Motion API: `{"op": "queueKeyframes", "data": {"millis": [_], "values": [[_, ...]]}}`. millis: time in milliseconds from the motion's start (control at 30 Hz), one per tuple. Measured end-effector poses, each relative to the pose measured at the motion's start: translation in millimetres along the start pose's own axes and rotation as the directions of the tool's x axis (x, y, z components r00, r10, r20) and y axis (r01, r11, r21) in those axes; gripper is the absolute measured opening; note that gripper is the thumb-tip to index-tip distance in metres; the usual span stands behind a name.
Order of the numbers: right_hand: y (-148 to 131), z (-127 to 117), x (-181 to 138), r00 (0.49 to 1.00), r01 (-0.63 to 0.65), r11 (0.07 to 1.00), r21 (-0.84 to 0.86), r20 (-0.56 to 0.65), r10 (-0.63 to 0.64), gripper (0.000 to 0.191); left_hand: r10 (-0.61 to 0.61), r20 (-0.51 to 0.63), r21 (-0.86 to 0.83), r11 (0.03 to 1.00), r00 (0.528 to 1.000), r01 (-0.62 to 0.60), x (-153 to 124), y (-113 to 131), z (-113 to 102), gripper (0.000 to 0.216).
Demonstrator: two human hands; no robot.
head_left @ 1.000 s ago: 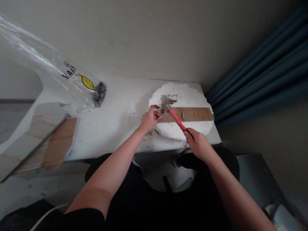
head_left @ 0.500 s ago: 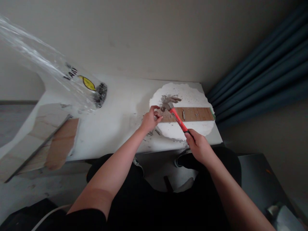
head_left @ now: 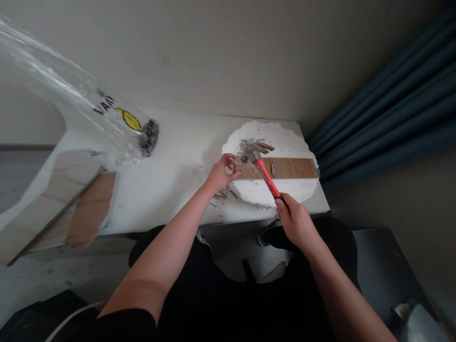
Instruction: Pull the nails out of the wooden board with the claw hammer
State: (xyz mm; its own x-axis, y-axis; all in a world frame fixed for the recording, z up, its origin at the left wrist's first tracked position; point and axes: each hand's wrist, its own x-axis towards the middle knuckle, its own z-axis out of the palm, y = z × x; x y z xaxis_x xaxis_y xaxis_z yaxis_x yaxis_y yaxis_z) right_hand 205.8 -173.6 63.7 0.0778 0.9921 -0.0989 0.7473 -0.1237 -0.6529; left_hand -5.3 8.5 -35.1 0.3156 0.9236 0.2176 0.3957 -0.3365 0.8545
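My right hand (head_left: 296, 219) is wrapped around the black end of a claw hammer (head_left: 267, 176) with a red handle. The hammer's metal head is over the left part of a narrow brown wooden board (head_left: 295, 168), which is pitted with small holes. My left hand (head_left: 221, 174) is curled round the board's left end, index finger by the far edge and thumb by the near one; its other fingertips are partly hidden. Under the board lies a white slab with a ragged edge (head_left: 285, 191). Grey crumbs are scattered beside the hammer head, and a small metal piece (head_left: 273, 169) rests on the board.
Thin dark nail-like pieces (head_left: 221, 193) lie near my left wrist on the white table (head_left: 160, 190). Farther left are a clear plastic wrap roll (head_left: 121, 118), brown board pieces (head_left: 93, 209) and a long dark strip (head_left: 57, 216). A blue curtain (head_left: 388, 109) hangs at the right.
The hammer head has shifted slightly to the right above the board. My left hand's fingers have moved a little, staying at the board's left end.
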Motion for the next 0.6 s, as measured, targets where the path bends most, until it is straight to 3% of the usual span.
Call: {"op": "queueKeyframes", "data": {"millis": [133, 333, 600], "values": [[4.5, 3.2, 3.9, 0.999, 0.017, 0.999, -0.033, 0.031, -0.016, 0.031, -0.06, -0.081, -0.03, 0.998, 0.995, 0.058, 3.1, -2.5, -6.2, 0.037], [12.5, 12.1, 8.4, 0.999, 0.04, 0.999, -0.013, 0.037, -0.04, 0.031, -0.135, -0.113, 0.056, 0.988, 0.984, 0.142, 4.3, -6.0, -9.0, 0.035], [19.6, 22.8, 5.7, 1.0, 0.003, 1.0, 0.002, 0.031, -0.003, 0.033, -0.243, -0.101, 0.299, 0.917, 0.965, 0.263, 6.4, -17.7, -22.9, 0.032]]}}
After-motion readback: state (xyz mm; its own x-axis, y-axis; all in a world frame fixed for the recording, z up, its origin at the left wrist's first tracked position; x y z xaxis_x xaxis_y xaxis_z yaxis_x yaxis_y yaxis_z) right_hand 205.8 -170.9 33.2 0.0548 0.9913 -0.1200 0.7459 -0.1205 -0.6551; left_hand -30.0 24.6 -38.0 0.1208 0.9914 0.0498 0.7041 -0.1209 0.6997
